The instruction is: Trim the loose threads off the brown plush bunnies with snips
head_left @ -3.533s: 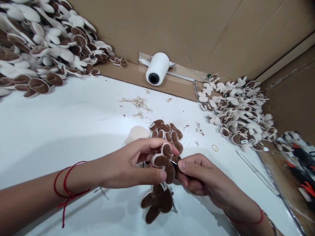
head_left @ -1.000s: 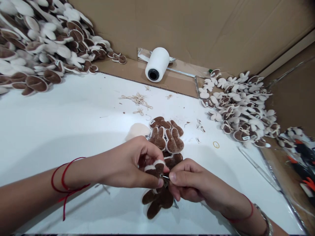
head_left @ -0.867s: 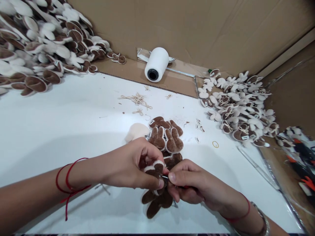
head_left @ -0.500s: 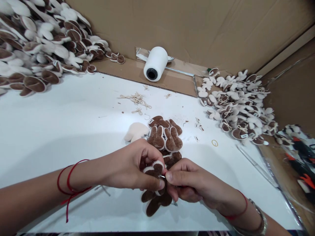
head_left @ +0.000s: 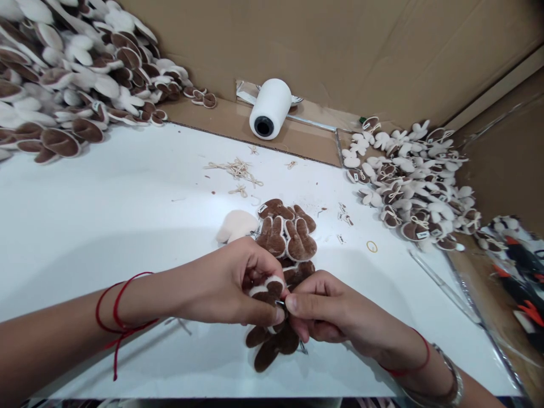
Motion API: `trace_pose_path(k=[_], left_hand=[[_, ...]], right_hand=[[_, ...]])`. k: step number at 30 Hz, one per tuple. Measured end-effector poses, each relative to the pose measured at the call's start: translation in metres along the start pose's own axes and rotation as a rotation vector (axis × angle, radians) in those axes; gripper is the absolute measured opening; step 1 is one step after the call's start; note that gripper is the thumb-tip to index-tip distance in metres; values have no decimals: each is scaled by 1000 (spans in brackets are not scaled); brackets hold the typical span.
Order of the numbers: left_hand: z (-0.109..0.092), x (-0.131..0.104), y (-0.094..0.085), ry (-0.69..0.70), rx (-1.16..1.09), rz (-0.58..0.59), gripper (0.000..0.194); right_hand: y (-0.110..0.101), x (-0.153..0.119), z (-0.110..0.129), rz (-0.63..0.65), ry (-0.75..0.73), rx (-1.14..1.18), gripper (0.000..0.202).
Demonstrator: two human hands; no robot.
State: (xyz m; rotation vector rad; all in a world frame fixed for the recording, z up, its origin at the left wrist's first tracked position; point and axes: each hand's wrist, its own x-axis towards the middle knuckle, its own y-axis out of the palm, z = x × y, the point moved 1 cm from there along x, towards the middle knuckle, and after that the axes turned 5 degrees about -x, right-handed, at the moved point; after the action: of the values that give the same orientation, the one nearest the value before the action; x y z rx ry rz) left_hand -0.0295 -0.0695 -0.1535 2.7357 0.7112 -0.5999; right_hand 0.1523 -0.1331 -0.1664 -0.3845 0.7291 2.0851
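My left hand (head_left: 229, 286) is closed round a small brown plush piece with white edging (head_left: 274, 288), its thumb pressed against the front. My right hand (head_left: 327, 309) pinches at the right side of that piece, fingertips almost touching the left ones. Between them glints a thin shiny metal piece (head_left: 280, 304); its ends are hidden by the fingers. Directly under the hands lies a brown eared plush piece (head_left: 272, 351). Just beyond are more brown plush pieces (head_left: 301, 241), one with a white label, and a cream plush piece (head_left: 236, 225) lying pale side up.
Cream cord bows (head_left: 236, 168) lie mid-table, with small labels (head_left: 342, 213) and a yellow ring (head_left: 372, 246) to the right. A white thread spool (head_left: 272, 105) rests at the back. Plush heaps stand left (head_left: 106, 85) and right (head_left: 399, 164). Orange-and-black tools (head_left: 525, 260) are far right.
Both hands stay almost in place, still at the same plush piece. The metal piece between the fingertips has shifted slightly, and the whole view has moved a little.
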Motion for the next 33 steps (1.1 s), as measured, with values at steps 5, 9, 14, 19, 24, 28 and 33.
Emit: trace_pose_path(k=[5, 9, 14, 19, 24, 28, 33], left_hand=[[2, 2, 0, 17, -10, 30, 15], [7, 7, 3, 53, 94, 84, 12], [6, 6, 3, 50, 101, 107, 15], [-1, 3, -2, 108, -53, 62, 17], [-4, 2, -4, 219, -268, 87, 23], [-3, 3, -3, 221, -256, 19, 39], [-1, 7, -1, 148, -276, -49, 23]], right_hand=[[-2, 2, -2, 3, -3, -8, 44], [4, -4, 1, 6, -13, -16, 46], [8, -12, 5, 37, -88, 37, 44], [-2, -6, 7, -83, -190, 271, 43], [1, -4, 9, -321, -308, 144, 25], [7, -5, 10, -441, -326, -50, 19], [10, -8, 10, -692, -419, -312, 14]])
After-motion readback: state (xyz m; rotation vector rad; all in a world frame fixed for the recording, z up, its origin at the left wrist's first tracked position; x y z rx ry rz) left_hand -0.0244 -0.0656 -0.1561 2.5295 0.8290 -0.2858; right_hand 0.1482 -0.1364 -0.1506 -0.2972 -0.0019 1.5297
